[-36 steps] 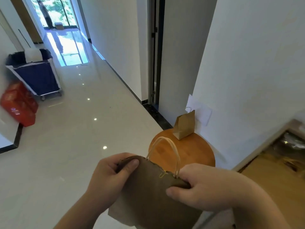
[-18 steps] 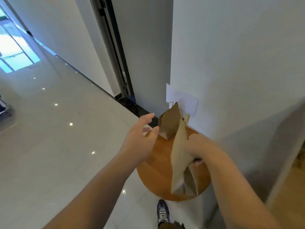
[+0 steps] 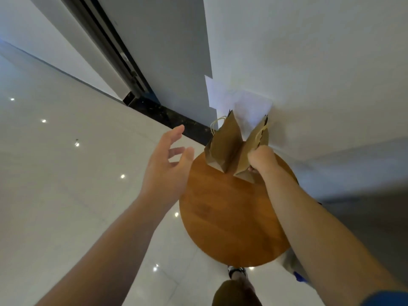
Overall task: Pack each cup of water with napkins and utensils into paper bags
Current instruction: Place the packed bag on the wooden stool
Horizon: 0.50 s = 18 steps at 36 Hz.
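At the bottom edge a bent knee (image 3: pixel 237 293) and the toe of a shoe (image 3: pixel 236 271) show above the glossy pale floor (image 3: pixel 66 184), and a strip of blue sleeve (image 3: pixel 386 298) sits in the lower right corner. Both bare forearms reach forward from there. A round wooden table (image 3: pixel 231 221) stands just ahead of the shoe, close against the white wall (image 3: pixel 320 62). The left hand (image 3: pixel 167 164) hovers over the floor beside the table's left rim, palm turned inward, fingers straight and spread, holding nothing and touching nothing. The right hand (image 3: pixel 261 160) is over the far part of the tabletop, fingers curled tight round the side of the held paper bag (image 3: pixel 258 138). That brown bag's lower corner is down at the tabletop, though I cannot tell whether it bears weight there. Just to its left the second paper bag (image 3: pixel 225 146) stands on the table's far edge, a twine handle (image 3: pixel 217 124) looping from its top. The two bags meet low down and lean apart at their tops in a V. Behind them white sheets (image 3: pixel 251 104) lie flat on the wall. Farther left, a dark threshold strip (image 3: pixel 167 115) runs along the floor to a dark door frame (image 3: pixel 114 47).
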### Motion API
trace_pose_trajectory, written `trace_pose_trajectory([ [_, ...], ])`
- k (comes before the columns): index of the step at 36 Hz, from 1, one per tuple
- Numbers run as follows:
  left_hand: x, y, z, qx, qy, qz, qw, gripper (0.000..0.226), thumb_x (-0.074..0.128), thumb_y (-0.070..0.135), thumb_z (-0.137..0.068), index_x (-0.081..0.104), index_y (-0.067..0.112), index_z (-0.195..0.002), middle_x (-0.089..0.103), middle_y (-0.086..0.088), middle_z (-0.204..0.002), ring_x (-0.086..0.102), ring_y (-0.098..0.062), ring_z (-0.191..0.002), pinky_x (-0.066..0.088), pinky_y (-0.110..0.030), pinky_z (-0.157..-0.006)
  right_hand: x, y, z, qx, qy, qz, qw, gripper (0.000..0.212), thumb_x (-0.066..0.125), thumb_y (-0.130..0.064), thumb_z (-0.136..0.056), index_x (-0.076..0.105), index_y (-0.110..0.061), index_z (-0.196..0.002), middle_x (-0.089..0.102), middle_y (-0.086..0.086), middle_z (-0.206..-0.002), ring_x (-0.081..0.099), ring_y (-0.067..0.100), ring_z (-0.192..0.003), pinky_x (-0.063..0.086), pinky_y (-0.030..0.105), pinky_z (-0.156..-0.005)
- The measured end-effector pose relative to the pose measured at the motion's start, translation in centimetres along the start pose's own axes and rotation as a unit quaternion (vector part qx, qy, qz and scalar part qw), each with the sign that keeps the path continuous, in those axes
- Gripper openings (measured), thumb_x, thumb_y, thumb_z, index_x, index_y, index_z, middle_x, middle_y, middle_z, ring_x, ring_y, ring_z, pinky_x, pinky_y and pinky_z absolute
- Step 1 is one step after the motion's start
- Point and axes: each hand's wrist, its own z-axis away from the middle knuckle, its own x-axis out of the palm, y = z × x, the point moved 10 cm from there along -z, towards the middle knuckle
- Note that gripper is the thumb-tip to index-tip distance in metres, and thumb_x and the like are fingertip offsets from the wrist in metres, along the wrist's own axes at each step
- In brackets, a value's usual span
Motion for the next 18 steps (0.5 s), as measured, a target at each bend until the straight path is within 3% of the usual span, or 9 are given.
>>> trace_pose_trajectory([
  [4, 0.2, -1.0, -2.3, -0.001, -0.011, -0.002, 1.0, 0.047, 0.061, 0.04, -0.104, 0.044, 0.054, -0.145, 0.048, 0.033, -0.138, 0.058, 0.007, -0.109, 0.038, 0.008, -0.055, 2.1, -0.2, -0.7, 0.01, -0.016, -0.011, 1.0, 0.025, 0.04, -0.03, -0.115, 0.055, -0.009, -0.117, 0.075, 0.018, -0.088, 0.081, 0.03, -0.081, 0.068, 0.047, -0.082],
  [9, 0.3, -2.9, -3.1, 0.008, -0.045, -0.011, 0.999, 0.053, 0.054, 0.062, -0.094, 0.037, 0.064, -0.144, 0.042, 0.05, -0.116, 0.057, 0.009, -0.101, 0.041, -0.002, -0.048, 3.6, 0.1, -0.4, 0.027, -0.03, -0.047, 0.998, 0.037, 0.035, -0.036, -0.117, 0.054, -0.006, -0.131, 0.077, 0.019, -0.09, 0.081, 0.034, -0.091, 0.067, 0.048, -0.087],
  [12, 0.1, -4.0, -3.4, 0.018, -0.086, -0.007, 0.996, 0.053, 0.057, 0.063, -0.096, 0.033, 0.07, -0.142, 0.041, 0.05, -0.12, 0.054, 0.01, -0.106, 0.041, -0.006, -0.064, 3.8, 0.7, 1.2, 0.042, -0.036, -0.07, 0.996, 0.047, 0.044, -0.043, -0.114, 0.048, -0.009, -0.147, 0.074, 0.018, -0.106, 0.08, 0.033, -0.095, 0.067, 0.047, -0.089],
  [15, 0.1, -3.9, -4.1, 0.052, -0.131, -0.009, 0.99, 0.056, 0.061, 0.057, -0.098, 0.03, 0.073, -0.141, 0.04, 0.04, -0.135, 0.053, 0.009, -0.109, 0.04, -0.008, -0.068, 2.9, 1.5, 3.8, 0.048, -0.023, -0.061, 0.997, 0.067, 0.043, -0.056, -0.111, 0.033, -0.015, -0.163, 0.064, 0.013, -0.13, 0.075, 0.03, -0.102, 0.065, 0.045, -0.094],
  [18, 0.3, -2.5, -4.5, 0.102, -0.181, -0.008, 0.978, 0.057, 0.062, 0.056, -0.099, 0.027, 0.08, -0.137, 0.04, 0.036, -0.143, 0.05, 0.015, -0.113, 0.043, -0.01, -0.074, 1.5, 2.3, 7.8, 0.036, -0.012, -0.027, 0.999, 0.063, 0.031, -0.059, -0.112, 0.045, -0.014, -0.154, 0.063, 0.008, -0.131, 0.07, 0.027, -0.103, 0.062, 0.043, -0.094],
])
